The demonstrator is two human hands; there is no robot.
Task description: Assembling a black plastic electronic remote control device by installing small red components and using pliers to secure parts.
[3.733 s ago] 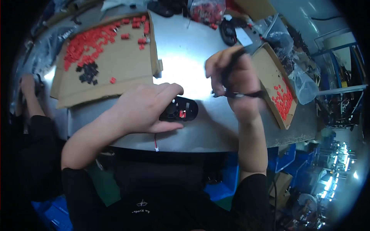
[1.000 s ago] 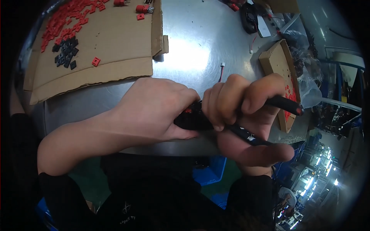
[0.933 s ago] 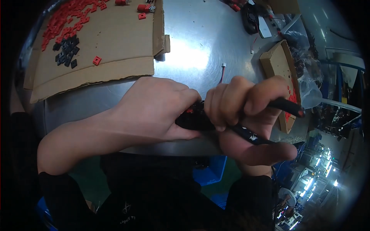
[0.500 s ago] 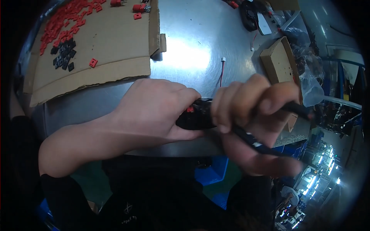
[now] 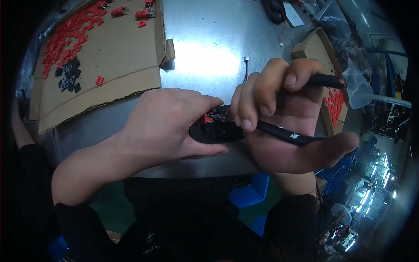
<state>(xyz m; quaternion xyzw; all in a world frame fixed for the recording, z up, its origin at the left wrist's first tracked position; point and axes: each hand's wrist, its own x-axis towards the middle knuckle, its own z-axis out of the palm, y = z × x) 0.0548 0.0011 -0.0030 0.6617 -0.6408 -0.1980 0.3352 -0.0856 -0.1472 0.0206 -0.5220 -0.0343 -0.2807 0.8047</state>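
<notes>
My left hand [image 5: 161, 120] grips a dark, rounded black housing [image 5: 218, 133], fingers over its far side and thumb along its near side. Inside the housing sits a small red piece [image 5: 208, 118]. My right hand [image 5: 281, 109] holds pliers with black handles [image 5: 283, 133], one handle along the thumb and the other under the fingers. The handles are spread apart. The metal jaws reach into the housing right beside the red piece; whether they grip it cannot be made out.
A cardboard tray [image 5: 131, 81] at the left holds many red pieces [image 5: 72, 37] and a cluster of black ones [image 5: 68, 74]. A cardboard box [image 5: 305, 49] with red pieces stands right. Beyond lie a thin cable [image 5: 246, 65], another black housing [image 5: 273, 11] and a white flat object [image 5: 293, 14].
Both hands, with the housing and pliers, appear slightly further left and up. My right hand has turned, its thumb stretching outward, and the blur is gone. The whole view has shifted a little.
</notes>
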